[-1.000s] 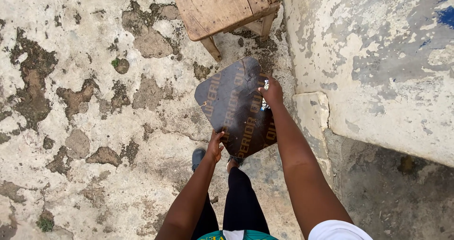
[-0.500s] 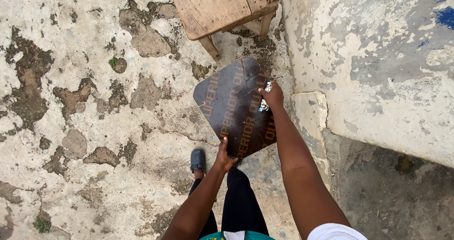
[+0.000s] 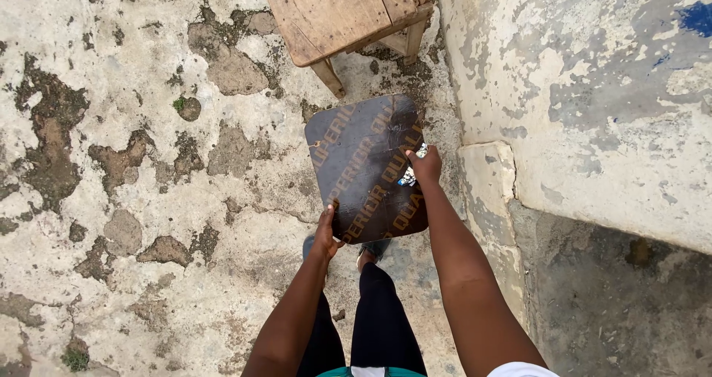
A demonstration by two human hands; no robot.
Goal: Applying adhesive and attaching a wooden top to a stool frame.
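A dark, flat square board [image 3: 363,162] with gold lettering is held out in front of me, above the cracked ground. My left hand [image 3: 325,234] grips its near left corner. My right hand [image 3: 424,165] holds its right edge and also has a small black-and-white patterned object [image 3: 413,168] pinched against the board. My legs in dark trousers and my sandalled feet show below the board.
A worn wooden stool [image 3: 337,13] stands just beyond the board. A peeling white wall [image 3: 593,102] with a stepped base [image 3: 486,176] runs along the right. The ground [image 3: 133,162] is broken concrete with bare patches and small tufts of weeds.
My left hand has shifted slightly along the board's near corner, and the board has stayed almost in place while I step closer to the stool.
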